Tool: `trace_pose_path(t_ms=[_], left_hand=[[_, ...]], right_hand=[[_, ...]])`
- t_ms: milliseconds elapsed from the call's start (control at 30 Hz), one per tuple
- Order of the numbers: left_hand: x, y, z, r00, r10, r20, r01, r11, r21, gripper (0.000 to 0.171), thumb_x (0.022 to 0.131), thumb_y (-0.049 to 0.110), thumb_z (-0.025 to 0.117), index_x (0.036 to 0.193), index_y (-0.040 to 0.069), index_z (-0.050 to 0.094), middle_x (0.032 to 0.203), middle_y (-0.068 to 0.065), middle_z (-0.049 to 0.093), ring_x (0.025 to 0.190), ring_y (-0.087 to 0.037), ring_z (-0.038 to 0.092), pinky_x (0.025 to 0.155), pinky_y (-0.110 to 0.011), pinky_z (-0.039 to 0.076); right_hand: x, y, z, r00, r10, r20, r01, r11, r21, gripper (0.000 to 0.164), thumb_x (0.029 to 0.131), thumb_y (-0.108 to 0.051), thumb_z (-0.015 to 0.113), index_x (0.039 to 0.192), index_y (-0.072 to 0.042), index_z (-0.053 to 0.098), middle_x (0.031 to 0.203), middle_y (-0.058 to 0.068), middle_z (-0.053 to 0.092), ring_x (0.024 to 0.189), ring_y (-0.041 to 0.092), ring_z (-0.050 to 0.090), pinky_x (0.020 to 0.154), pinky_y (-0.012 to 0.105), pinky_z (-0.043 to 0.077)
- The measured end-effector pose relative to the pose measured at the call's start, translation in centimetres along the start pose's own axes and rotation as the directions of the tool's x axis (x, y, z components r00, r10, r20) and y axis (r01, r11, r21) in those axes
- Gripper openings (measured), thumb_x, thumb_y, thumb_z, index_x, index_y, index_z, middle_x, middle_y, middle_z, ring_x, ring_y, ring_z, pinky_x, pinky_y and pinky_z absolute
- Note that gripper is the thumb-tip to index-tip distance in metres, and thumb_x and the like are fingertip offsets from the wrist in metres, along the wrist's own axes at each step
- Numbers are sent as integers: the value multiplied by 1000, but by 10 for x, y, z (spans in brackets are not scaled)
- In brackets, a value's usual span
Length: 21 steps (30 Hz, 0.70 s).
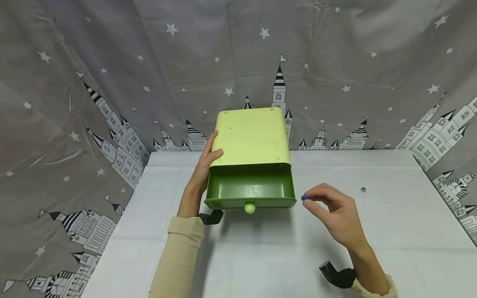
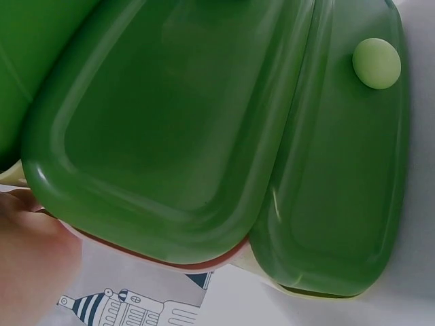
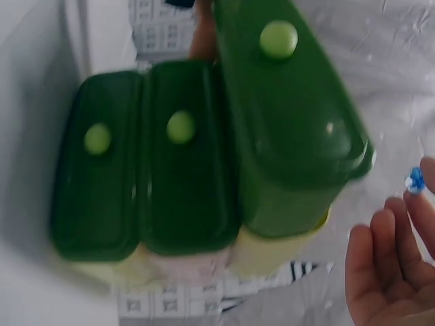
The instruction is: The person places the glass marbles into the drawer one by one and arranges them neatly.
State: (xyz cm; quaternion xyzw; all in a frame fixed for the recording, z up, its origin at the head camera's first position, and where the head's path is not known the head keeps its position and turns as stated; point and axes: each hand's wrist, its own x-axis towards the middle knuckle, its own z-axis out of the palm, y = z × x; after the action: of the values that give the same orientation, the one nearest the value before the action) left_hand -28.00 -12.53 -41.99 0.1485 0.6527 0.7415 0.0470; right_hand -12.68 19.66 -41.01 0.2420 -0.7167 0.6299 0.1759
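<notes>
A small mini chest of drawers (image 1: pixel 250 134) stands on the white table, pale yellow-green on top with dark green drawers. Its top drawer (image 1: pixel 250 186) is pulled out, with bare green floor and walls showing; a round light-green knob (image 1: pixel 250 208) is on the front. My left hand (image 1: pixel 204 165) rests against the chest's left side, thumb over the top edge. To the right of the drawer, my right hand (image 1: pixel 335 211) pinches a small shiny blue bead (image 1: pixel 304 197) between thumb and index finger. The right wrist view shows the bead (image 3: pixel 414 180) too, with the other fingers loosely bent.
Two lower drawers, the middle one (image 3: pixel 187 204) and the bottom one (image 3: pixel 102 204), are closed. A tiny grey-green round piece (image 1: pixel 363 189) lies on the table (image 1: pixel 402 215) at the right. Behind hangs a grey castle-print curtain (image 1: pixel 201 54).
</notes>
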Motion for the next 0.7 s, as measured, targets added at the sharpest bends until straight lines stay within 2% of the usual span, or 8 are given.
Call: trace_pose_path(t_ms=[300,433,700], left_hand=[[0,0,0,1000,-3,2,3,1000,-15,72,95,28,50,159,29,15,163,3,4,145,-14,13,114,-44,19],[0,0,0,1000,4,5,-4,1000,-17,72,95,27,49,159,28,15,163,3,6,145,-15,14,114,-45,19],[0,0,0,1000,-5,2,5,1000,-22,72,95,29,50,158,29,16,162,4,7,144,-14,17,114,-44,21]], right_hand=[[10,-9,25,995,-79,-55,80,997,7,26,78,22,67,96,3,69,95,14,61,94,20,58,89,27,48],[12,-11,35,995,-83,-58,81,996,-25,26,78,20,69,96,1,70,99,13,62,99,21,58,90,27,47],[18,-9,48,991,-98,-96,87,990,-112,22,79,14,72,96,-1,71,100,8,63,98,22,59,88,31,48]])
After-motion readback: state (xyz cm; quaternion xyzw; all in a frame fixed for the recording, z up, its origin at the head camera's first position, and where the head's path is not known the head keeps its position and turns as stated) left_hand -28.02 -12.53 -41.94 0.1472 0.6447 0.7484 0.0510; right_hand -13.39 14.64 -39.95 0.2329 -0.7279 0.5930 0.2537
